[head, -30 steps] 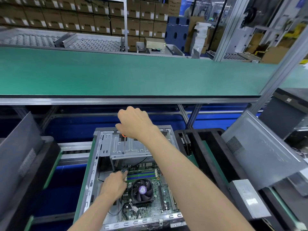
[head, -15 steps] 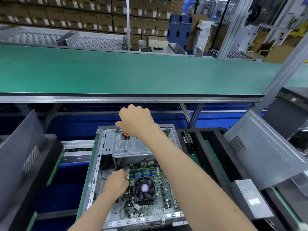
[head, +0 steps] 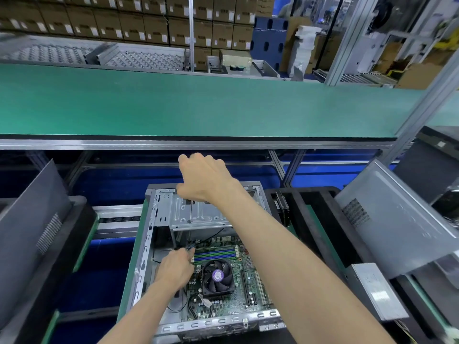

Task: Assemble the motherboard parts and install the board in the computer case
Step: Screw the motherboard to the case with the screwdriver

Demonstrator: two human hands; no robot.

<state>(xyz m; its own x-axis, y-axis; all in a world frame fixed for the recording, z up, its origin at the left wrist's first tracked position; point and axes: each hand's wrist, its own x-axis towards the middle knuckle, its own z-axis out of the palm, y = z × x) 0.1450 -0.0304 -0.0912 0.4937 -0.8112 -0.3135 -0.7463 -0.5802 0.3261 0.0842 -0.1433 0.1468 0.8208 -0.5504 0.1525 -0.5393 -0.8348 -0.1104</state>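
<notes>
An open grey computer case (head: 142, 254) lies below me with the green motherboard (head: 223, 304) inside it. The board carries a black CPU fan (head: 217, 275) and blue-green memory slots (head: 214, 255). My right hand (head: 203, 177) hovers over the metal drive cage (head: 198, 216), its fingers curled round the top of a long screwdriver; the handle is hidden. The thin shaft (head: 190, 227) runs down past the cage. My left hand (head: 175, 269) pinches the shaft's tip at the board's far left corner, beside the memory slots.
A green conveyor belt (head: 198, 103) crosses just beyond the case. A grey side panel (head: 397, 232) leans at the right, above a boxed power supply (head: 375, 291) and a black foam tray (head: 305, 214). Another panel (head: 32, 214) leans at the left.
My right hand has risen slightly above the drive cage, and the orange handle seen under it before is now hidden. My left hand stays at the shaft's tip.
</notes>
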